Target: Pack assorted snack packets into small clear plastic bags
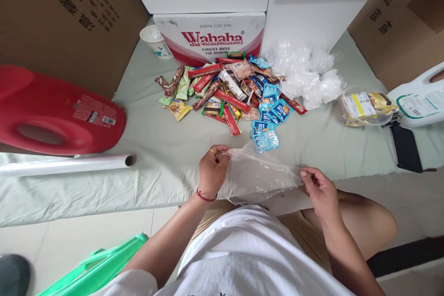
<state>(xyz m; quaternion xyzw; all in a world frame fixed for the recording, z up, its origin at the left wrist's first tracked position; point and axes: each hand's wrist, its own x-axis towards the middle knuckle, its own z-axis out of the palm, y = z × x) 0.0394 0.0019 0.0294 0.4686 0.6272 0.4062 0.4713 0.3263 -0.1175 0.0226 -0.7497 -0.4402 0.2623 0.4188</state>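
Note:
A clear plastic bag [262,173] is stretched flat between my two hands at the front edge of the covered surface. My left hand [213,171] pinches its left corner, while the fingers of my right hand [319,189] are closed on its right side. Just beyond the bag lie several blue snack packets [265,141], the closest right behind the film. They border a heap of wrapped snacks [232,95] in red, brown, green and yellow wrappers. To the right of the heap sits a pile of crumpled clear plastic bags [303,74].
A red jug [83,125] and a white roll [69,164] lie on the left. Behind stand a paper cup [156,39] and a Wahaha carton [211,32]. At right are a plastic tub [350,113], a white jug [423,99] and a black phone-like object [406,148]. A green bag [104,266] is below left.

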